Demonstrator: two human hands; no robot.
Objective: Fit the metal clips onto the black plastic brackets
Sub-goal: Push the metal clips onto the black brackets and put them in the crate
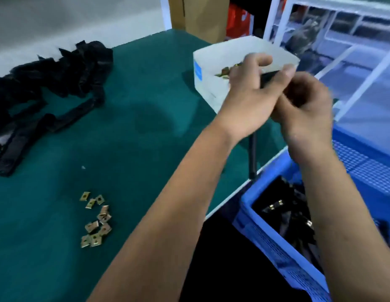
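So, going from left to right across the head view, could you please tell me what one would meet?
Pile of black brackets → loose metal clips on the green table → white box → the two hands, left and right, gripping a black bracket → blue crate.

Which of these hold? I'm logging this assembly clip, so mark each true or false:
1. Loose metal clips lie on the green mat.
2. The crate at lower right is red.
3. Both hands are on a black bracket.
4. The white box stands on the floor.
1. True: the metal clips lie scattered on the green mat.
2. False: the crate is blue.
3. True: left hand and right hand grip the black bracket.
4. False: the white box stands on the mat.
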